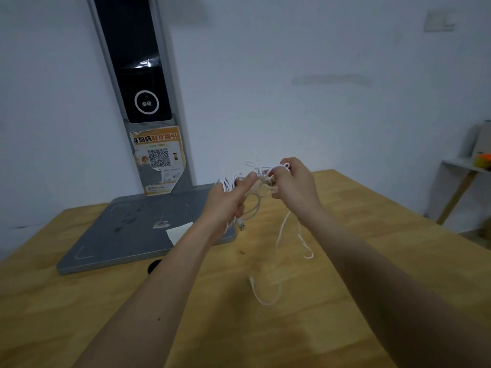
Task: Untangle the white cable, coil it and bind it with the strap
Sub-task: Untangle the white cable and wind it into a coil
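Note:
Both my hands hold the white cable [280, 236] up above the wooden table [345, 261]. My left hand [228, 199] grips a bunch of cable loops, and a USB plug [241, 225] hangs just below it. My right hand [293, 183] pinches a tangled knot of cable between thumb and fingers, close to the left hand's fingertips. From the knot, loose strands drop down and trail onto the table in front. I cannot make out the strap.
A grey scanner stand [119, 232] with a flat base sits on the table's left part; its tall column with a dark screen and an orange QR sticker [158, 158] rises against the wall. A white paper slip [179, 232] lies on the base. A shelf [465, 166] stands far right.

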